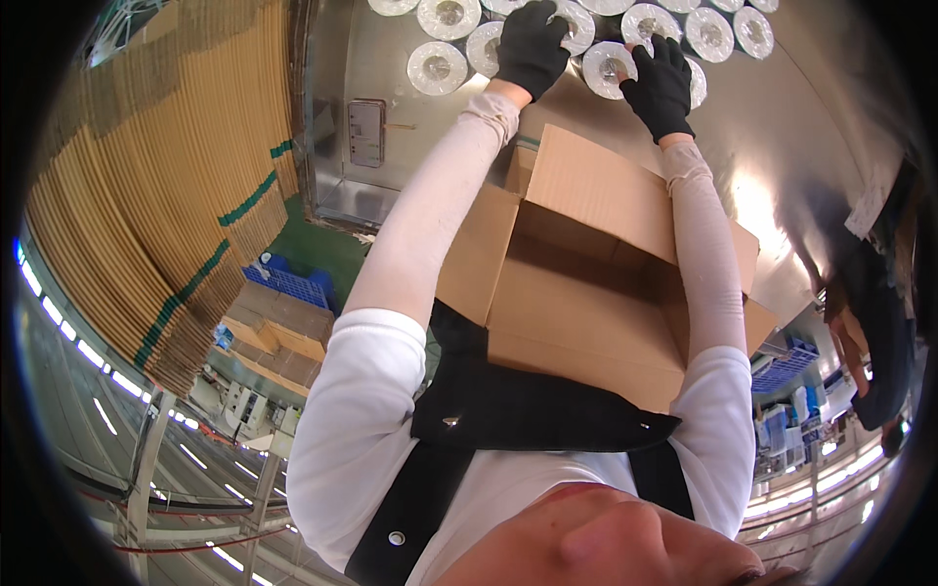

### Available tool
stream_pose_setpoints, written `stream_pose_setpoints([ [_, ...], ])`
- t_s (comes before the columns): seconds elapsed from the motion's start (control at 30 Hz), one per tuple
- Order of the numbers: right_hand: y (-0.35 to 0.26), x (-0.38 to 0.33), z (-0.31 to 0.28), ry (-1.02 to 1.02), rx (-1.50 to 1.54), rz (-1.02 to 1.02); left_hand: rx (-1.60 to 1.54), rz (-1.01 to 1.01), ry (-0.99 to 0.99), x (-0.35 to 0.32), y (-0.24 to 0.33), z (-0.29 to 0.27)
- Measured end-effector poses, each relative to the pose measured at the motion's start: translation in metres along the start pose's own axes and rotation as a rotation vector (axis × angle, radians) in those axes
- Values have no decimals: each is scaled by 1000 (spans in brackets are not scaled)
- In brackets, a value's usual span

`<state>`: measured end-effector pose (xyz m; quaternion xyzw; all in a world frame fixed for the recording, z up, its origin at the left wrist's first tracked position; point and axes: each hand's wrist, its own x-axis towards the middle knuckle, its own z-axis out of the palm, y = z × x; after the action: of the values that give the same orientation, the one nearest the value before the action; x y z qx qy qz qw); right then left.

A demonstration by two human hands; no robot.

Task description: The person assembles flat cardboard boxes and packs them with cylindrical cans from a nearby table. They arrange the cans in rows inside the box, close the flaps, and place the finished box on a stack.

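Several white rolls in clear wrap (pixel 437 68) stand on end in rows on a metal table (pixel 391 127), their round hollow ends facing up. My left hand (pixel 532 49), in a black glove, reaches over the rolls, thumb and fingers apart. A little to its right, my right hand (pixel 660 88), also black-gloved with some bare fingertips, touches a roll (pixel 608 70) with its thumb while the other fingers stretch forward. No roll is lifted by either hand. Between my forearms sits an open cardboard box (pixel 576 322) with its flaps spread; no contents show in its visible inside.
Tall stacks of flat cardboard (pixel 166 166) with green bands stand at the left. A small panel (pixel 367 133) lies on the table's left part. Blue crates (pixel 288 283) are beyond the table. Another person in dark clothing (pixel 874 313) is at the far right.
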<state>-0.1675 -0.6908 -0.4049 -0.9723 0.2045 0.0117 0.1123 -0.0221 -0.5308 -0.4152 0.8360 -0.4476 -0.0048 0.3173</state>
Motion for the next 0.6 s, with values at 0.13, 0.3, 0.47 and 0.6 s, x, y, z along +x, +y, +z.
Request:
stream_pose_setpoints([
  [0.13,5,20,18,-12,-122,-70,290,154,-40,42,-7,4],
  [0.3,5,28,24,-43,-95,-99,409,-329,-330,39,-1,13],
  [0.47,18,21,-5,-85,48,-81,438,-252,-515,52,-28,15],
  [0.6,85,-27,-80,-45,933,151,260,-294,-698,59,-27,-16],
])
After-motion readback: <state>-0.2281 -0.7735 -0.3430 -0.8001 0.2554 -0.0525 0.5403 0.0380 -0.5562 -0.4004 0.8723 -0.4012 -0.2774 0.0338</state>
